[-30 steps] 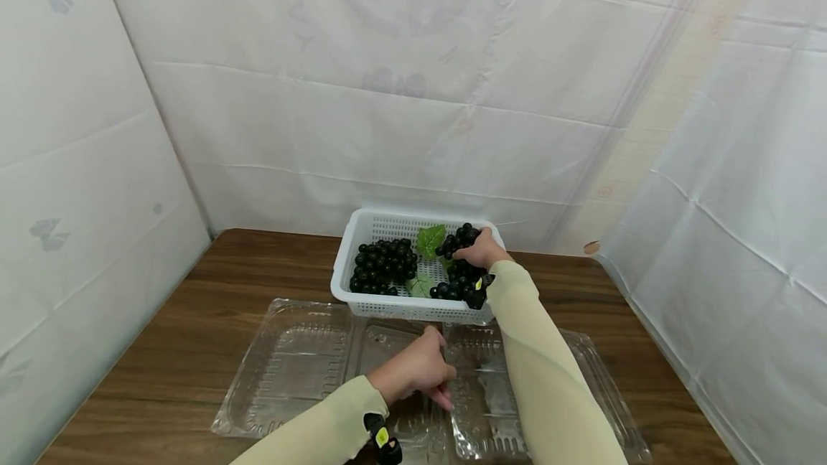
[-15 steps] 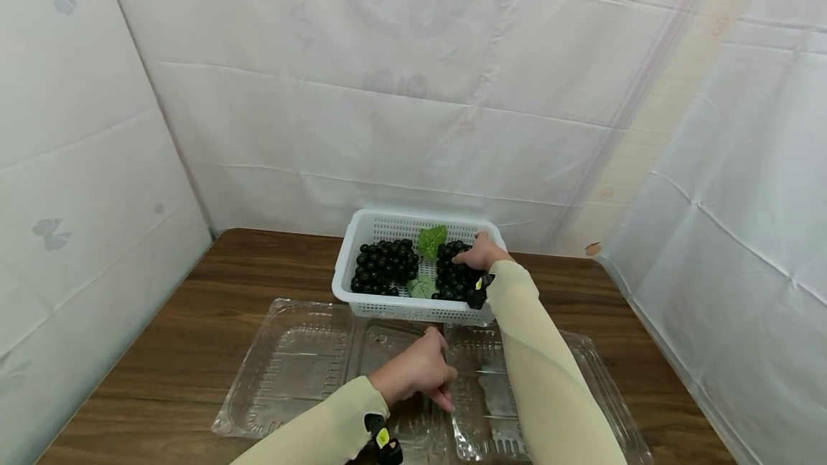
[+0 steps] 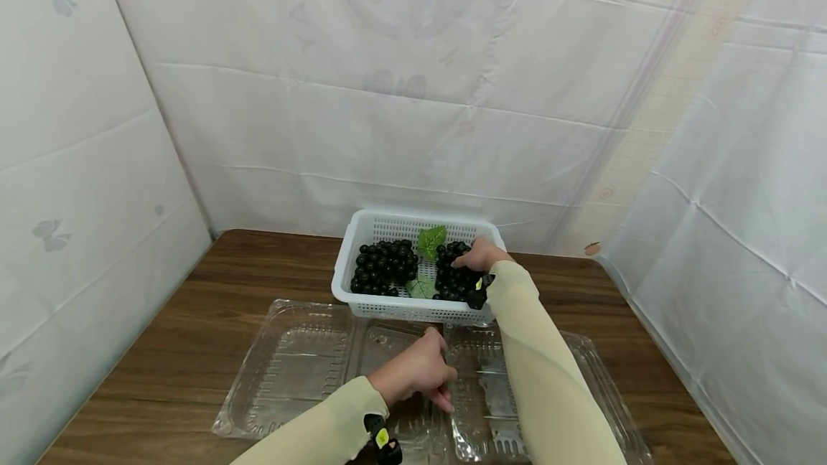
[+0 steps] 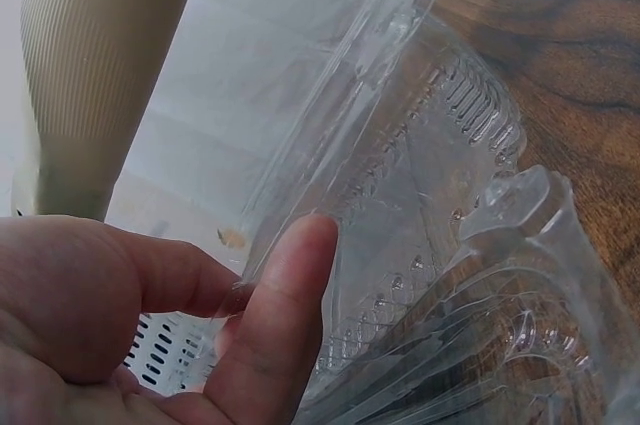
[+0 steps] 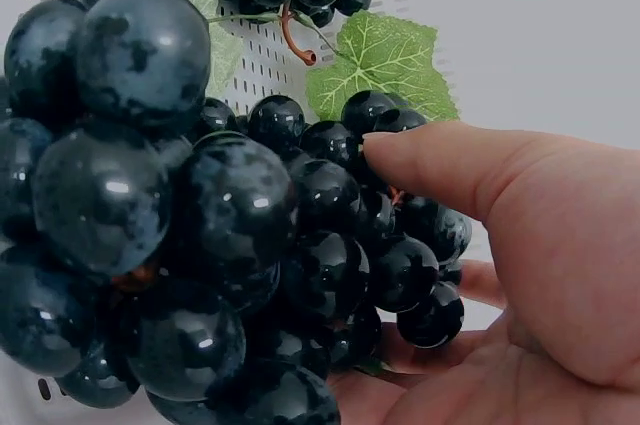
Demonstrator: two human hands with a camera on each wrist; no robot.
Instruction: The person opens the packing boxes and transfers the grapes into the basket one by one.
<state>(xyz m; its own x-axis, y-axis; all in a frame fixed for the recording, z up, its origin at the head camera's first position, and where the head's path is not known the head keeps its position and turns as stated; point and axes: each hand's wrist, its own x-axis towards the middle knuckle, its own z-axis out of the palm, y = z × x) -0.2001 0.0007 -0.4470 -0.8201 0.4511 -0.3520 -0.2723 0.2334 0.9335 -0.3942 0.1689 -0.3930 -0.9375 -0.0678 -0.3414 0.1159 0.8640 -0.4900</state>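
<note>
My right hand (image 3: 478, 255) reaches into a white perforated basket (image 3: 413, 310) and holds a bunch of dark grapes (image 3: 450, 280). In the right wrist view the thumb presses on the grapes (image 5: 325, 275) from above, with fingers curled beneath the bunch. A second bunch of grapes (image 3: 382, 264) lies in the basket's left half. Nearer the body, my left hand (image 3: 420, 364) pinches the edge of a clear plastic clamshell box (image 3: 484, 400). The left wrist view shows its thumb and forefinger on the thin plastic rim (image 4: 290, 215).
Another clear clamshell box (image 3: 297, 364) lies open on the left of the wooden table (image 3: 148, 357). Green leaves (image 3: 431, 241) sit between the two bunches. White sheeting (image 3: 413, 92) hangs behind the table and on both sides. My right forearm crosses over the right-hand box.
The held bunch of grapes, raised at its far end a second ago, now lies lower in the basket. My right hand has sunk slightly with it. The left hand stays in place.
</note>
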